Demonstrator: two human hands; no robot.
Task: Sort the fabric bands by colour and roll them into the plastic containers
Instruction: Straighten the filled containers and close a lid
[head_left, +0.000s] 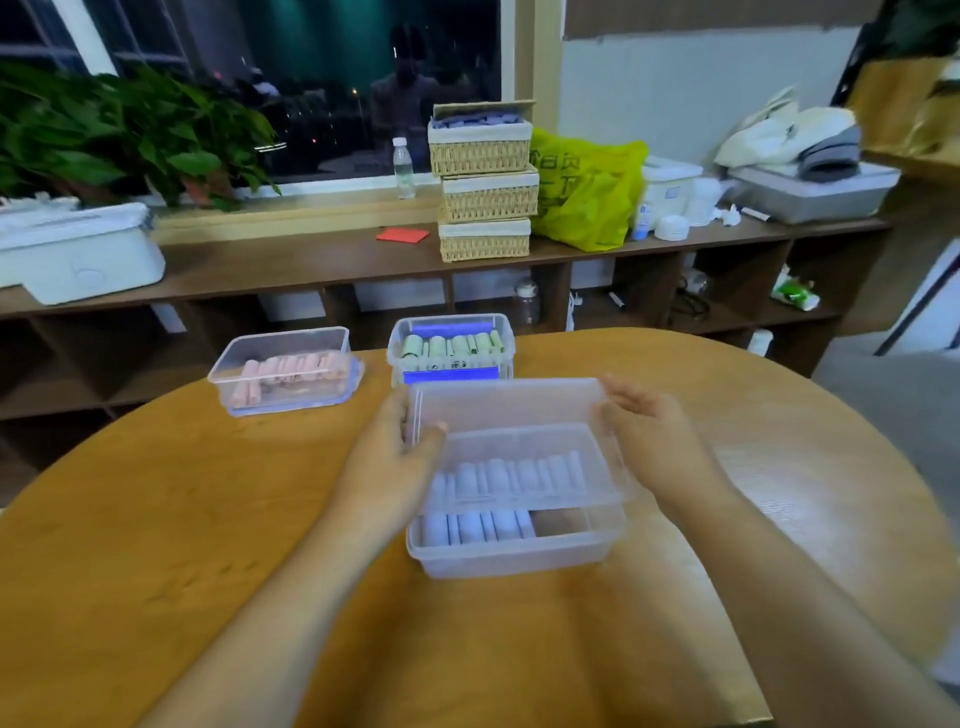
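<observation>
At a round wooden table (156, 519) by a dark window (311, 78), the left hand (384, 467) is gripping a clear tub (509, 405), the right hand (649, 431) pressing flat against it; the lettering on the bag (587, 192) is unreadable.

dark printed chars on yellow-green bag (587, 192), too blurred to read, label (458, 364) on green-roll container (396, 358), illegible

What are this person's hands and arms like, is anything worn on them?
The left hand and right hand are bare: no gloves, and no rings, watch or bracelet that I can make out. No sleeves show either, right to the picture's lower edge. The picture is a little soft, so small marks could be missed.
</observation>
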